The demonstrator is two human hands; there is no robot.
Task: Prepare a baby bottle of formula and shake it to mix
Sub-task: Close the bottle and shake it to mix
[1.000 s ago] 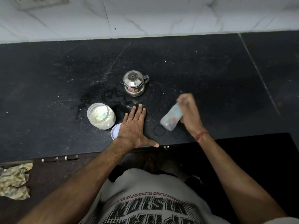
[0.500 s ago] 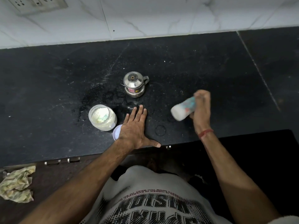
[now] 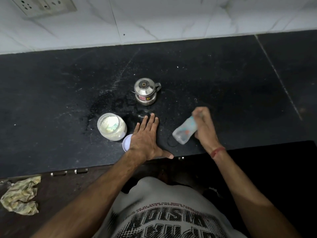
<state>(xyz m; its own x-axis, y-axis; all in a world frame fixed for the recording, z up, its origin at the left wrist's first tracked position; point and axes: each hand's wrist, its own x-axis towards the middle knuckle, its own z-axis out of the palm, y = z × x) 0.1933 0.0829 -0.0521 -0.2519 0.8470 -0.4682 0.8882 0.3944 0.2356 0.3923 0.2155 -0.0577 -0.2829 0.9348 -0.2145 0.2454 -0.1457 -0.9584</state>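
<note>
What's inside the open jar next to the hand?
The jar holds pale powder nearly to its rim, with a small greenish thing, maybe a scoop, lying half sunk in it. What's below the powder's surface is covered. Its lid lies beside it, partly under the left hand.

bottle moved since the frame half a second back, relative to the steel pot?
Yes. The bottle in the right hand has swung down and toward the person, now lower and tilted base-down relative to the steel pot.

1. Both forearms bare to the elbow, no sleeves showing.
2. Red thread band (image 3: 218, 151) circles the right wrist.
3. White T-shirt (image 3: 164, 208) carries bold black halftone lettering, with smaller red lettering above.
</note>
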